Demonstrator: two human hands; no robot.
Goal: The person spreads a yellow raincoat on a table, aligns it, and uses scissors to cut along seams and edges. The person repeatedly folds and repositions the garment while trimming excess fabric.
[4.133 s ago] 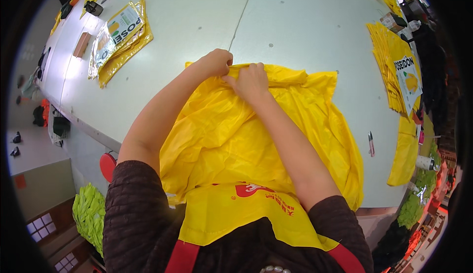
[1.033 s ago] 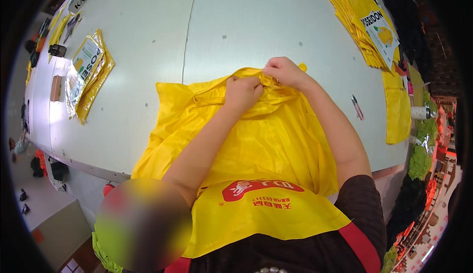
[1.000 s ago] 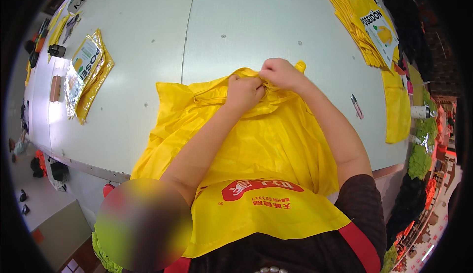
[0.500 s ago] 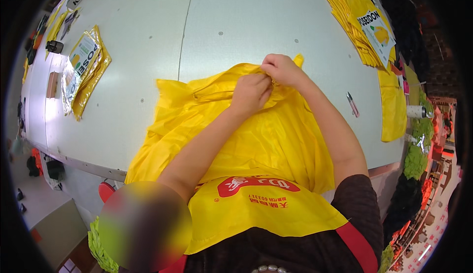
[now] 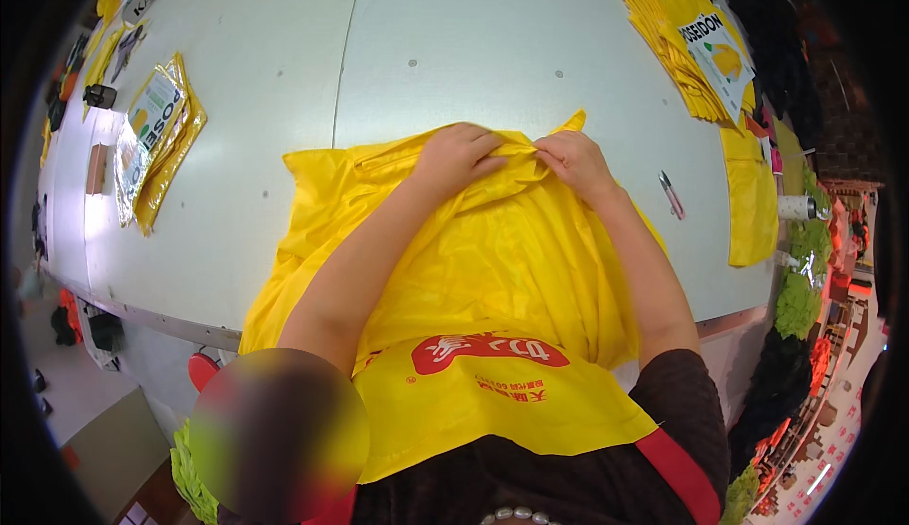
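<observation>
A large piece of thin, smooth yellow fabric [image 5: 473, 250] lies creased across the table edge in front of me. Its far edge is bunched and folded, and a pointed corner sticks up beyond my right hand. My left hand [image 5: 459, 159] has its fingers curled over that far edge, gripping the folds. A short way to the right, my right hand [image 5: 578, 162] pinches the same edge between thumb and fingers. A stretch of folded fabric runs between the two hands. The yellow apron [image 5: 511, 421] I wear, with a red emblem, hangs below the fabric.
On the pale table [image 5: 454, 23], folded yellow packages [image 5: 166, 142] lie at the left. A stack of yellow packages [image 5: 668, 42] is at the far right, above a yellow folded piece [image 5: 750, 203]. A pen-like tool [image 5: 671, 195] lies right of my hand.
My hands were close together at the bunched edge and are now apart. The left has moved left along the edge; the right has shifted right and slightly nearer, keeping hold.
</observation>
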